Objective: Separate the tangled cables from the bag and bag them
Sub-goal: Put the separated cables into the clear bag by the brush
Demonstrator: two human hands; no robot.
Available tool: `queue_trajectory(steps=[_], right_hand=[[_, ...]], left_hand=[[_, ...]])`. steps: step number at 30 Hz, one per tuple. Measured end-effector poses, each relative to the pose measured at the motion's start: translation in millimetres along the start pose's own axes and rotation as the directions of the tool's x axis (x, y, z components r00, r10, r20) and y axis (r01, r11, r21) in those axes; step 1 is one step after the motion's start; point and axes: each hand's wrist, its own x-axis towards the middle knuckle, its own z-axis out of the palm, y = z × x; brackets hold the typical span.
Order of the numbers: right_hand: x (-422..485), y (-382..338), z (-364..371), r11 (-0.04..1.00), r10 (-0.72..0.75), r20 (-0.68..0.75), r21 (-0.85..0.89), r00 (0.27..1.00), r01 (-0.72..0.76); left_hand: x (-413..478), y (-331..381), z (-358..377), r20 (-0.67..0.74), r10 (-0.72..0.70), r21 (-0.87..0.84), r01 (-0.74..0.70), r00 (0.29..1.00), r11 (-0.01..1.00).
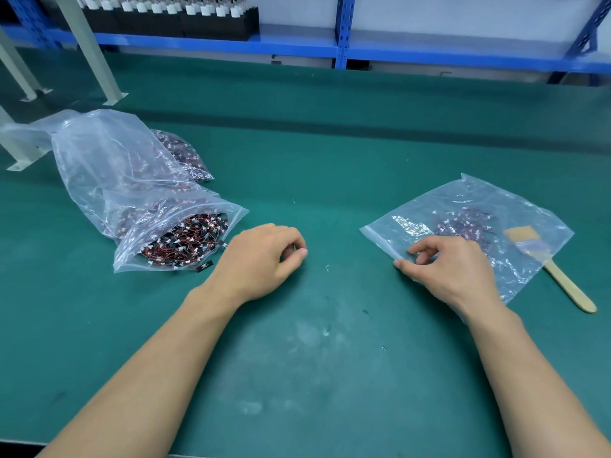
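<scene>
An open clear bag point(142, 226) stuffed with tangled red-and-black cables point(185, 241) lies at the left, its mouth facing my left hand point(261, 259). That hand rests on the mat just right of the mouth, fingers curled, thumb against the index finger, with nothing visible between them. At the right a flat clear zip bag point(463, 200) holds a small cluster of cables point(463, 226). My right hand point(453, 269) pinches this bag's near-left edge between thumb and fingers. One black connector point(205, 266) lies loose by the full bag's mouth.
A larger clear bag point(99, 153) and another filled bag point(188, 157) lie behind the open one. A wooden-handled brush point(565, 287) lies at the flat bag's right edge. The green mat point(314, 358) spreads between my arms. Blue shelving point(340, 44) and grey frame legs point(96, 61) stand at the back.
</scene>
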Motion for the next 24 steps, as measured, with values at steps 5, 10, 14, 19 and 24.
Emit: queue_trajectory(steps=[5, 10, 14, 19, 24], right_hand=[[-3.4, -10.1, 1.6, 0.999, -0.050, -0.051, -0.022, 0.997, 0.049], [-2.2, -29.9, 5.8, 0.989, -0.141, -0.026, -0.058, 0.990, 0.139], [-0.4, -40.0, 13.3, 0.987, -0.152, 0.011, -0.049, 0.988, 0.152], [-1.6, -36.9, 19.6, 0.990, -0.139, -0.009, -0.026, 0.990, 0.139], [-1.2, -33.4, 21.0, 0.992, -0.127, 0.000, 0.014, 0.992, 0.127]], left_hand=[[-3.0, -11.1, -5.5, -0.084, -0.073, 0.019, 0.075, 0.994, 0.997], [-6.5, -19.3, -11.1, -0.120, -0.141, 0.007, 0.143, 0.983, 0.990], [-11.8, -27.6, -16.3, -0.135, -0.183, 0.016, 0.187, 0.974, 0.982], [-20.9, -37.8, -26.1, -0.146, -0.224, 0.015, 0.229, 0.963, 0.973], [-24.3, -41.6, -38.0, -0.001, -0.283, -0.012, 0.283, 0.959, 0.959]])
